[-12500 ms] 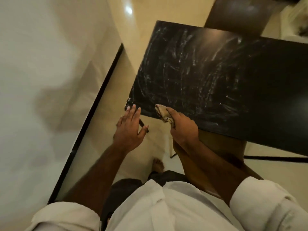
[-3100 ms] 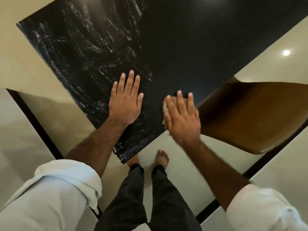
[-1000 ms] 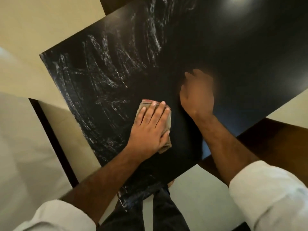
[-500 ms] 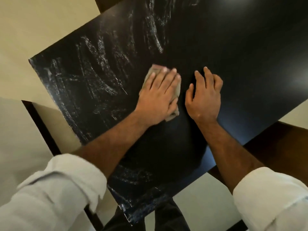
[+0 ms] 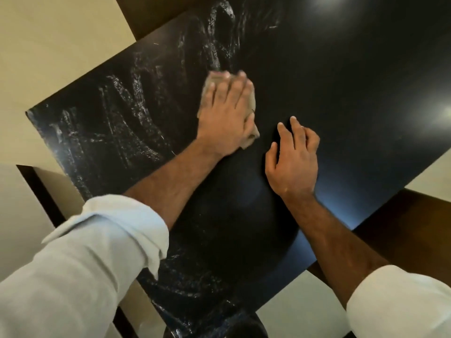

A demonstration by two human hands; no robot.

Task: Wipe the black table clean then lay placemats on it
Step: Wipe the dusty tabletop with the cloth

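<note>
The black table (image 5: 341, 98) fills most of the head view, glossy on the right and streaked with whitish wet smears on the left. My left hand (image 5: 225, 118) lies flat on a beige cloth (image 5: 251, 140), pressing it onto the tabletop near the middle; only the cloth's edges show around my fingers. My right hand (image 5: 292, 159) rests on the bare tabletop just right of the cloth, fingers slightly curled, holding nothing. No placemats are in view.
A brown wooden chair (image 5: 402, 230) stands at the table's lower right edge, and another brown piece shows at the top left (image 5: 146, 11). Cream floor tiles with a dark strip (image 5: 36, 191) surround the table.
The cloth went from my right hand to my left about a second ago. My left hand has since pushed it up the table into the smeared area; my right hand stays planted beside it.
</note>
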